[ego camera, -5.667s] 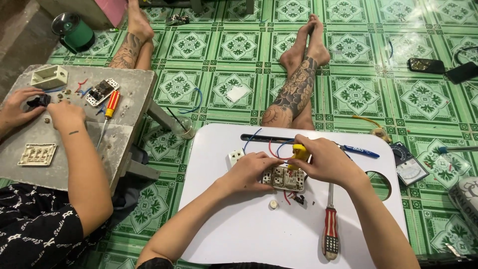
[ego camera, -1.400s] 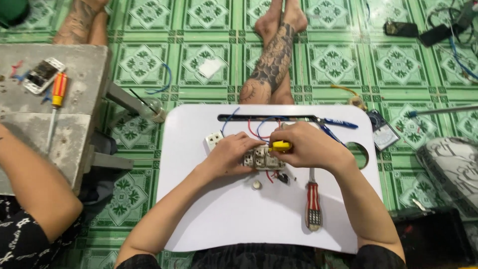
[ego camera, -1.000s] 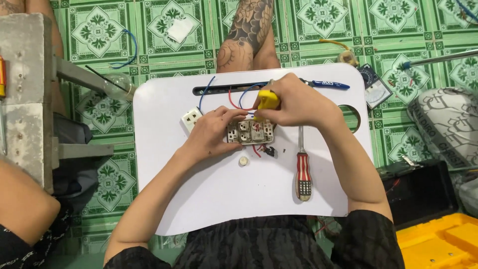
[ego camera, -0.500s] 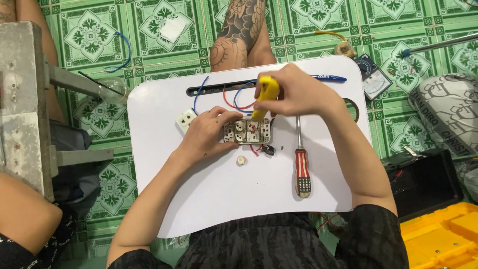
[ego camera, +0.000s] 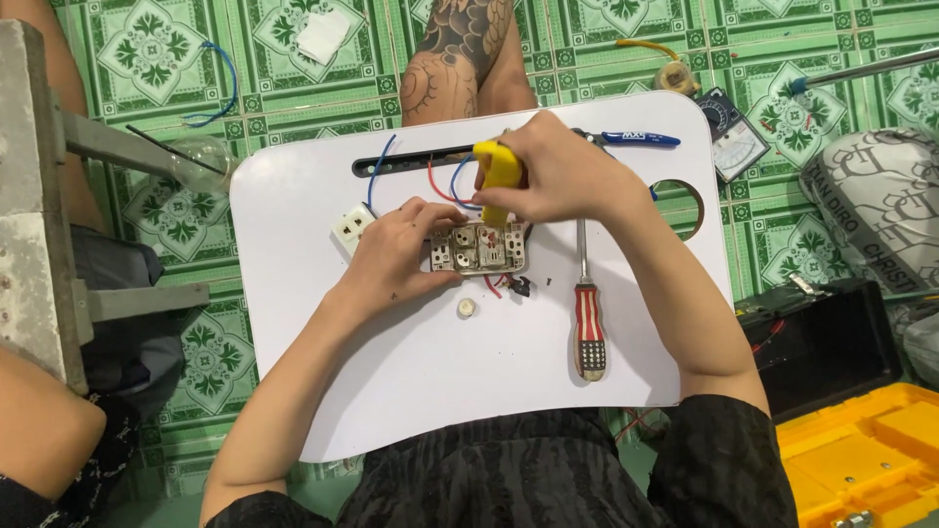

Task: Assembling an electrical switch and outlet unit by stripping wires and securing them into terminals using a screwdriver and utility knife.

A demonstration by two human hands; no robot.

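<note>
— What's the surface?

— A white lap bench [ego camera: 411, 391] over green patterned floor tiles [ego camera: 284, 73], with a yellow toolbox [ego camera: 861, 455] to its right.

— And the hands?

— At the bench's middle, the left hand [ego camera: 396, 259] clamps its grip on a metal switch plate [ego camera: 477, 248]. The right hand [ego camera: 562, 181] closes around a yellow-handled tool [ego camera: 497, 176], upright on the plate. A red-striped screwdriver [ego camera: 588, 318] lies just right.

Bright, even light falls from above me, and the white surface [ego camera: 411, 391] shows almost no glare. My hands cast only faint, soft shadows. Everything looks sharp, with slight bending toward the edges.
</note>
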